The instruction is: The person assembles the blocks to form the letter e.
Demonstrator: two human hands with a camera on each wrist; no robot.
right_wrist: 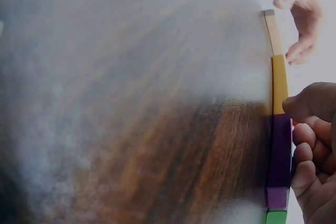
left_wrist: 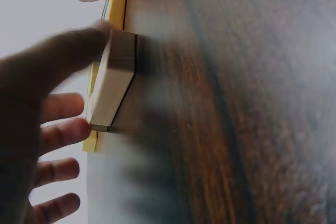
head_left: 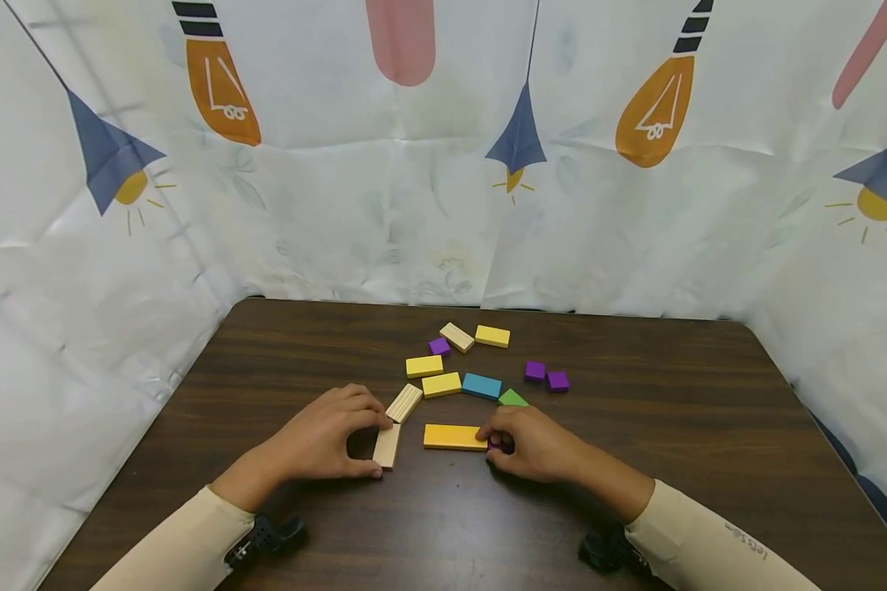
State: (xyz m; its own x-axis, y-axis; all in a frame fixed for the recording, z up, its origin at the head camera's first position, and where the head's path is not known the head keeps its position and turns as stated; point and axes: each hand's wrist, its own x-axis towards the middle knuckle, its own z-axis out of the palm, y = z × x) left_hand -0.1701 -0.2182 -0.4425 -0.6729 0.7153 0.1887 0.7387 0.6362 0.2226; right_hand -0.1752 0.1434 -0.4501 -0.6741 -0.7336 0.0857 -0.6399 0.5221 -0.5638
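In the head view my left hand (head_left: 333,439) holds a beige wooden block (head_left: 387,446) lengthwise, thumb by its near end and a fingertip by its far end. The left wrist view shows the thumb blurred over that block (left_wrist: 113,82). My right hand (head_left: 535,443) pinches a dark purple block (right_wrist: 280,150), mostly hidden in the head view, at the right end of a long orange-yellow block (head_left: 454,437). Another beige block (head_left: 403,403), a yellow block (head_left: 441,384), a blue block (head_left: 481,387) and a green block (head_left: 512,398) curve between the hands.
Behind the curve lie a yellow block (head_left: 424,367), a purple block (head_left: 439,346), a beige block (head_left: 457,337) and a yellow block (head_left: 492,336). Two purple blocks (head_left: 535,372) sit to the right. A patterned cloth (head_left: 414,222) hangs behind the brown table (head_left: 636,361).
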